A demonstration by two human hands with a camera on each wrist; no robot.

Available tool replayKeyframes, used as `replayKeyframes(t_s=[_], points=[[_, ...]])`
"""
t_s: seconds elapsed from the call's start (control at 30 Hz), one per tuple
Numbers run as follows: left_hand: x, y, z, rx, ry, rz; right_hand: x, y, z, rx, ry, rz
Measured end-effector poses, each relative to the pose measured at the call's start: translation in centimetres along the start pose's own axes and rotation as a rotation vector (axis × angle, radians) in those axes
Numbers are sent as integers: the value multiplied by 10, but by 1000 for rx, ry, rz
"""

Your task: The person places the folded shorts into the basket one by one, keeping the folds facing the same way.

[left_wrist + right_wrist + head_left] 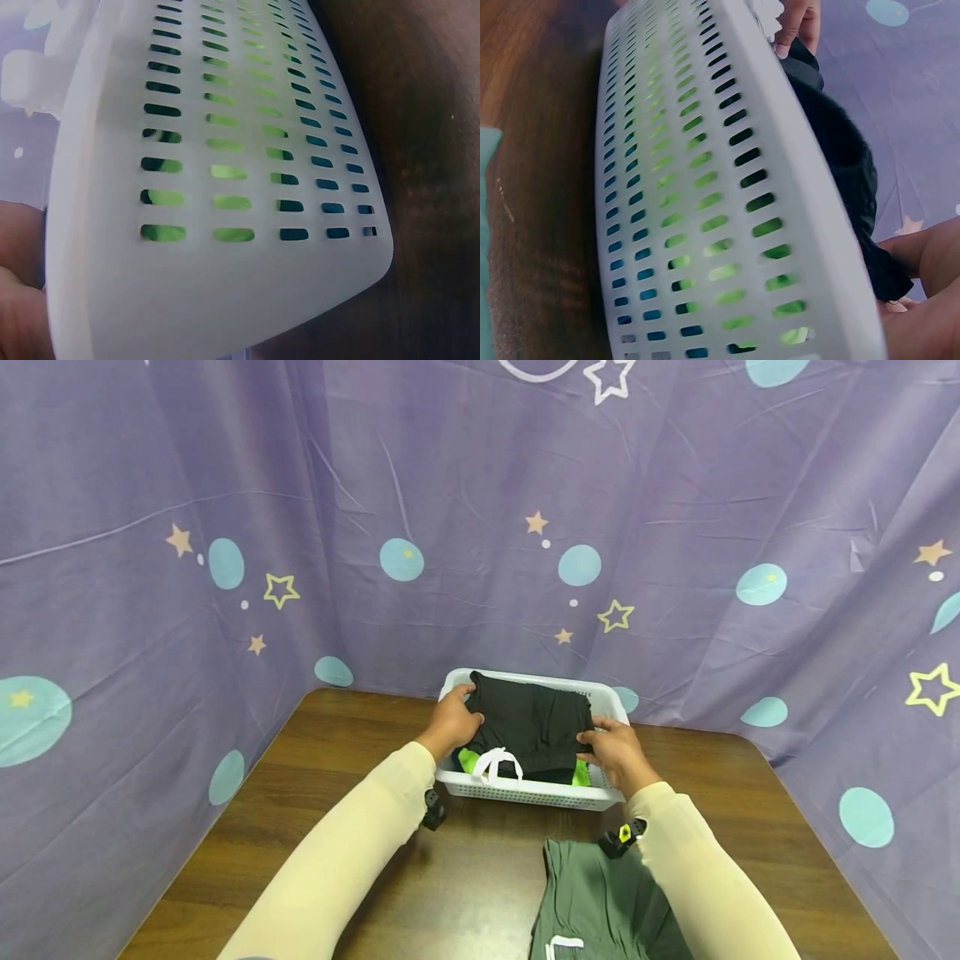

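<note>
A folded black garment (528, 714) lies over the white plastic basket (517, 790), on top of other clothes inside. My left hand (453, 721) pinches its left edge, thumb toward the middle. At its right edge, my right hand (617, 752) grips the cloth between thumb and fingers. A white drawstring-like loop (498, 762) shows at the front of the pile, and bright green cloth (581, 773) peeks out below the black. In the right wrist view the black cloth (847, 157) bulges above the basket's rim, and green shows through the wall slots.
A grey-green garment (600, 893) with a white trim or cord lies on the wooden table (465, 877) in front of the basket, partly under my right forearm. Purple curtains (480, 610) with stars and dots stand behind the table and along both sides.
</note>
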State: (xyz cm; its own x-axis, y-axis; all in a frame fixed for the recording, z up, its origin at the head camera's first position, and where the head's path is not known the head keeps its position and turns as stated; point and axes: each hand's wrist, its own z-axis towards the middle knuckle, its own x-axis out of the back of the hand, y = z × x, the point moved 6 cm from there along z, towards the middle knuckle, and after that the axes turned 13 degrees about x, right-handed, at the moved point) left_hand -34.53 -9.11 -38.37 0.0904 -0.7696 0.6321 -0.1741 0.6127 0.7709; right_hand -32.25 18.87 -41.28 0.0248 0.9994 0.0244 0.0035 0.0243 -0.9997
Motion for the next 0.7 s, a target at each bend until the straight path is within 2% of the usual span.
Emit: replayKeyframes(t_s=[0.13, 0.27, 0.37, 0.57, 0.7], points=[[-5, 2, -2, -12, -8, 164, -2, 10, 2, -20, -8, -24], [-10, 3, -5, -14, -29, 268, -3, 13, 2, -23, -14, -23], [-11, 4, -10, -13, -27, 286, -3, 11, 0, -14, -33, -60], [-10, 10, -20, -25, 24, 274, 2, -1, -9, -2, -47, -266], [-6, 13, -24, -36, 72, 285, 3, -9, -14, 15, -51, -295]])
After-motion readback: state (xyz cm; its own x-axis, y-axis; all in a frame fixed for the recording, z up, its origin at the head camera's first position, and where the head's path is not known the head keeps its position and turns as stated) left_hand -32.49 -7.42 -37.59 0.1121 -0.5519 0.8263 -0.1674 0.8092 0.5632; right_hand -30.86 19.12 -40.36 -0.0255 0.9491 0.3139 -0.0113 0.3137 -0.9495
